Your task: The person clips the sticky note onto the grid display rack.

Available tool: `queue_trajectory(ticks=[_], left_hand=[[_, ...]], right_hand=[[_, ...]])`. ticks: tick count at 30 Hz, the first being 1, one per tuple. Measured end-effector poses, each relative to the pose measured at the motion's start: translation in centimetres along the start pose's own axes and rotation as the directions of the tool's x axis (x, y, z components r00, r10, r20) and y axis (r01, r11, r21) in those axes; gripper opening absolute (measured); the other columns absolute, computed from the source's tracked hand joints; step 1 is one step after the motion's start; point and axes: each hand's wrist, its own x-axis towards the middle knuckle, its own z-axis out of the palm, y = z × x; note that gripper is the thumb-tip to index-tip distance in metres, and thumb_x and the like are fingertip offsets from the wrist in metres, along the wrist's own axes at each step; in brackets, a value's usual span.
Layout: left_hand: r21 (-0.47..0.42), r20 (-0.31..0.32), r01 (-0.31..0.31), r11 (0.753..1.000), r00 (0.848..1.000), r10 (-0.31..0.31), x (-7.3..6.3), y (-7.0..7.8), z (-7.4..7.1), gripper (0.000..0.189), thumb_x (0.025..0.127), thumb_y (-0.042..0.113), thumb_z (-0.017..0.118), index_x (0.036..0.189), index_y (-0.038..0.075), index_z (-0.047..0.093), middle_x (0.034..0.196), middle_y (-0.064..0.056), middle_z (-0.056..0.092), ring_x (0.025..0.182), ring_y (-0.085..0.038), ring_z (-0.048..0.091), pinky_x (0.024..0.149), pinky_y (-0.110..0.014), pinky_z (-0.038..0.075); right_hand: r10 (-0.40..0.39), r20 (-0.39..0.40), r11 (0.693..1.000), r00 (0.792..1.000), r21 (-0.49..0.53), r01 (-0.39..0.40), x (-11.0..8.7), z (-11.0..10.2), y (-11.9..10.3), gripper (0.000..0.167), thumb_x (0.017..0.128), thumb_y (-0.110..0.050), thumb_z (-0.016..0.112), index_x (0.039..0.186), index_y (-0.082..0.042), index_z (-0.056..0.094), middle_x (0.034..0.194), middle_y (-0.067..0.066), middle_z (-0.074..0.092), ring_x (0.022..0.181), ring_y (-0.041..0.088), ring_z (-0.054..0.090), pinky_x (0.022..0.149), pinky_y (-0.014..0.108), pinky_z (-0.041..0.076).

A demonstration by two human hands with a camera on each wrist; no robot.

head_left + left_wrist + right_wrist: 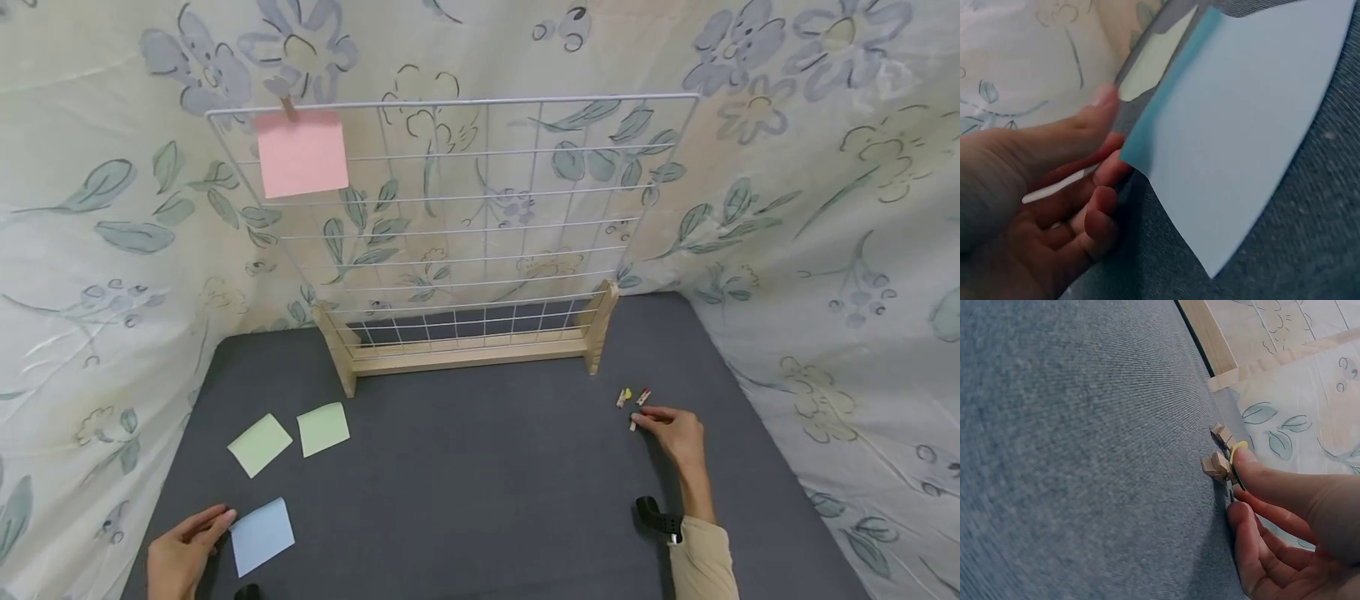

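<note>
A blue paper note (262,536) lies on the table at the front left, its near edge curled up in the left wrist view. My left hand (183,550) is at the note's left corner, fingers loosely bent and the thumb (1094,119) apart from the paper. Over at the right, my right hand (678,437) pinches a small wooden clothespin (1213,467) between thumb and forefinger; the fingertips partly hide it. Just beyond lie two more small clothespins, one with a yellow ornament (622,398) and one with a red bit (643,397).
A white wire grid (487,200) stands on a wooden base (468,356) at the back. A pink note (302,158) hangs from its top left by a clothespin (288,108). Two green notes (260,445) lie left of centre. Flowered cloth surrounds the dark table (480,483).
</note>
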Motion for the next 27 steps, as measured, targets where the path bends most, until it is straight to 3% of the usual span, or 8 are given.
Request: queue_trajectory(ticks=[5,12,17,20,27], left_hand=[[0.063,0.099,-0.035,0.997,0.995,0.029,-0.6,0.5,0.1,0.046,0.076,0.020,0.086,0.107,-0.009,0.070,0.070,0.003,0.067,0.060,-0.008,0.056,0.049,-0.022,0.048],[0.144,0.097,-0.127,0.981,0.989,0.113,-0.8,0.6,0.2,0.022,0.076,0.008,0.084,0.088,-0.007,0.075,0.065,-0.001,0.067,0.057,-0.011,0.052,0.047,-0.023,0.043],[0.102,0.109,-0.071,0.992,0.992,0.060,-0.9,0.5,0.4,0.022,0.079,0.008,0.082,0.091,-0.008,0.074,0.069,-0.002,0.070,0.060,-0.010,0.056,0.048,-0.022,0.045],[0.062,0.118,-0.064,0.996,0.991,0.056,-1.1,0.6,0.5,0.024,0.080,0.005,0.080,0.098,-0.010,0.072,0.072,-0.003,0.071,0.061,-0.006,0.061,0.049,-0.021,0.050],[-0.012,0.114,-0.097,0.995,0.989,0.098,-1.2,0.6,0.7,0.032,0.078,-0.008,0.077,0.108,-0.015,0.067,0.077,-0.004,0.072,0.063,-0.001,0.062,0.053,-0.018,0.055]], right_hand=[[-0.021,-0.020,1.000,1.000,-0.006,0.020,-0.2,0.3,-0.1,0.033,0.085,-0.021,0.079,0.103,0.005,0.074,0.095,0.021,0.073,0.098,0.042,0.064,0.087,0.054,0.052],[0.002,0.030,1.000,1.000,-0.003,-0.002,-0.3,-0.2,-0.3,0.036,0.083,-0.026,0.081,0.099,0.005,0.075,0.098,0.022,0.072,0.101,0.042,0.063,0.089,0.053,0.050],[0.039,0.101,0.998,0.994,0.046,-0.044,-0.4,-0.5,-0.5,0.039,0.086,-0.027,0.077,0.106,0.006,0.072,0.101,0.021,0.071,0.094,0.032,0.064,0.081,0.042,0.053],[0.051,0.104,0.996,0.993,0.063,-0.057,-0.6,-0.5,-0.4,0.040,0.088,-0.026,0.076,0.112,0.005,0.070,0.098,0.018,0.072,0.092,0.028,0.065,0.078,0.036,0.054],[0.053,0.115,0.994,0.992,0.092,-0.064,-1.2,-0.6,-0.5,0.043,0.090,-0.020,0.073,0.123,0.007,0.064,0.116,0.029,0.065,0.117,0.045,0.054,0.098,0.056,0.046]])
